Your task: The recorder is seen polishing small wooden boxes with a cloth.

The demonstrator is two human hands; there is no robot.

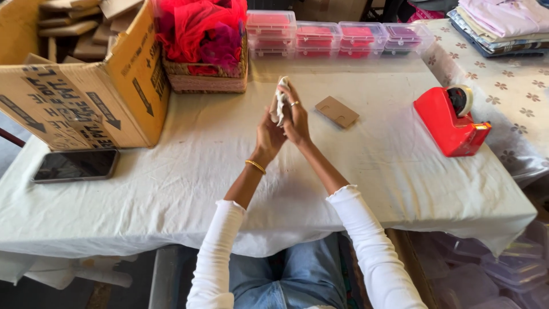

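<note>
From my view, the white cloth-covered table lies bare in front of and beside both raised hands. On the left a big brown cardboard box walls off that side, with a black flat phone just below it. A woven basket of red fabric and a row of clear plastic boxes block the back. On the right a small brown cardboard tag lies near; a red tape dispenser stands further out.

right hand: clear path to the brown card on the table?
Probably yes. The brown card lies flat on the white tablecloth just right of the right hand, with nothing between them. But that hand, with the left hand, is pressed around a small white cloth, so it isn't free.
</note>
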